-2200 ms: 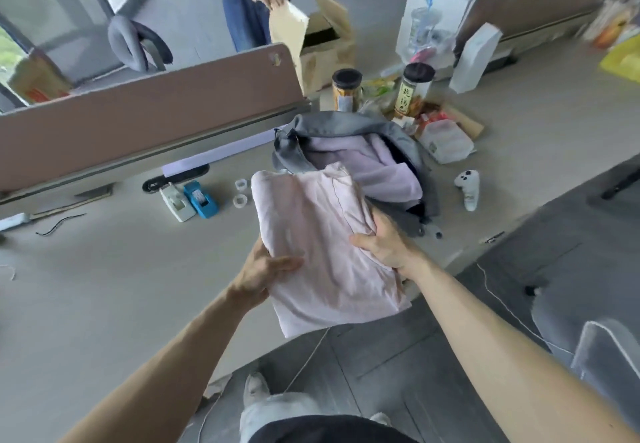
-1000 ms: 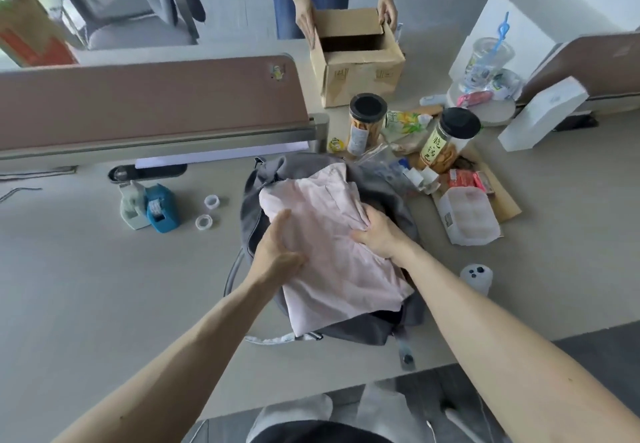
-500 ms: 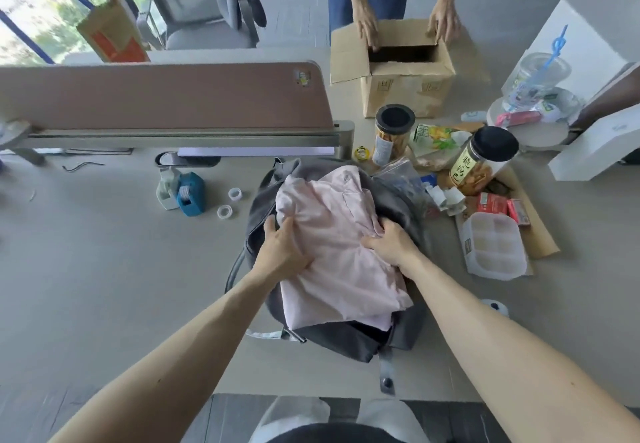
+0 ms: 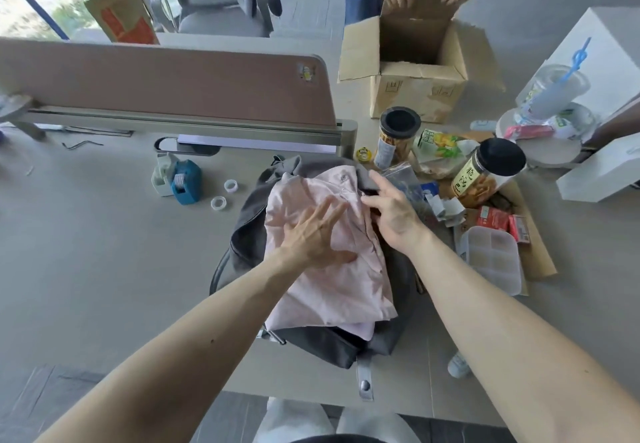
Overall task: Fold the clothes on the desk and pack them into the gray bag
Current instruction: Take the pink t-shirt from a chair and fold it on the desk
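We can make out black Chinese characters running down the yellow label of the black-lidded jar [image 4: 485, 179], but they are too blurred to read. The cardboard box [image 4: 415, 89] bears faint printed marks and the green snack packet [image 4: 437, 140] white lettering, both illegible.

Folded pink shirt on the open gray bag.
The pale pink shirt [image 4: 332, 290], folded and creased, lies flat across the mouth of the dark gray bag [image 4: 249, 231], only partly inside it. The bag lies flat at the table's [image 4: 104, 269] near edge.

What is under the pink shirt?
The gray bag lies under the pink shirt, and a paler cloth peeks out at its near edge. Anything deeper in the bag is covered.
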A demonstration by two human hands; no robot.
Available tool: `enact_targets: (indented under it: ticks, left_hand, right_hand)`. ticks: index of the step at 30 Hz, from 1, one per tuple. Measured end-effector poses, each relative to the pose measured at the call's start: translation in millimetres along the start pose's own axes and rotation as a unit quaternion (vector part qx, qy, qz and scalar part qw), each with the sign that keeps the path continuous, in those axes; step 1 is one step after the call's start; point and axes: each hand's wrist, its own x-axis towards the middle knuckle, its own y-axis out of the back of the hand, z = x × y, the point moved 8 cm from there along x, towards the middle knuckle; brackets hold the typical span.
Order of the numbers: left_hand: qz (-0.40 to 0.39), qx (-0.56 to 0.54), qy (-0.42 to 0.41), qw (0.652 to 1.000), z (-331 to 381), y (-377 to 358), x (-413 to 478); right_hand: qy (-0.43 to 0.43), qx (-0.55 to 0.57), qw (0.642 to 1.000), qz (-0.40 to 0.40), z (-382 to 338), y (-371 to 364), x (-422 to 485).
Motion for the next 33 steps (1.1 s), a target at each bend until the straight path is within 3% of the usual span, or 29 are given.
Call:
enact_targets:
  ticks: [8, 15, 20, 24, 26, 29, 33]
  left_hand:
    - [-0.042, -0.016, 0.044, 0.998, -12, -27, 23]
    - [-0.082, -0.066, 0.066, 0.992, -22, -37, 46]
    - [-0.099, -0.084, 0.054, 0.990, -24, -37, 58]
    - [-0.084, -0.057, 0.039, 0.994, -18, -29, 46]
    - [-0.085, -0.035, 0.022, 0.995, -17, -27, 39]
    - [-0.113, -0.019, 0.000, 0.993, -16, -20, 20]
    - [-0.170, 0.051, -0.081, 0.981, 6, -23, -21]
  right_hand:
    - [-0.020, 0.177, 0.984, 0.008, -17, 12, 13]
    - [0.023, 0.182, 0.983, 0.012, -29, 33, 12]
    - [0.025, 0.103, 0.994, 0.004, -25, 42, 0]
    - [0.049, -0.141, 0.989, -0.006, -16, 43, -14]
    - [0.082, -0.351, 0.932, -0.034, -10, 43, -20]
    - [0.049, -0.622, 0.774, -0.108, 12, 40, -32]
    - [-0.028, -0.804, 0.568, -0.174, 43, 44, -45]
